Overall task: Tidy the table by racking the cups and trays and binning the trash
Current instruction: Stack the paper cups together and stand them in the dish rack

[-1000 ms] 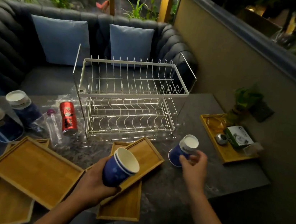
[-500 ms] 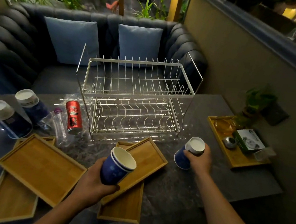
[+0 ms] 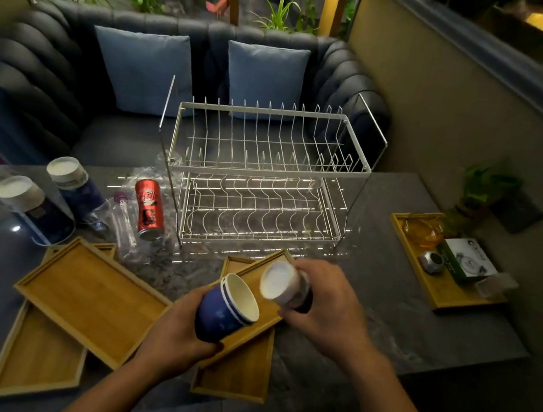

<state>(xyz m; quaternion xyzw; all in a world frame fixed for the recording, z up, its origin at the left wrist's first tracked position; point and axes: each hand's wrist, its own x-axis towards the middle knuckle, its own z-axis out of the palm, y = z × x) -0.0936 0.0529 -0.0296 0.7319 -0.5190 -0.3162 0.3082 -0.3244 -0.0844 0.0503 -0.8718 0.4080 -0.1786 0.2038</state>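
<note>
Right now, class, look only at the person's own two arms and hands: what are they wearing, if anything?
Nothing is worn that the head view shows. The left hand and right hand are bare, with no gloves, and no rings or watch can be made out. Both forearms are uncovered down to the bottom edge of the picture; no sleeve or cuff comes into view.

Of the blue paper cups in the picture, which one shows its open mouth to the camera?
The blue paper cup in the left hand: its cream inside shows. The right hand's cup and the two table cups show white bottoms.

Blue cups (image 3: pixel 225 310), red can (image 3: pixel 148 210), seemingly honey-brown trays (image 3: pixel 92 296).
</note>
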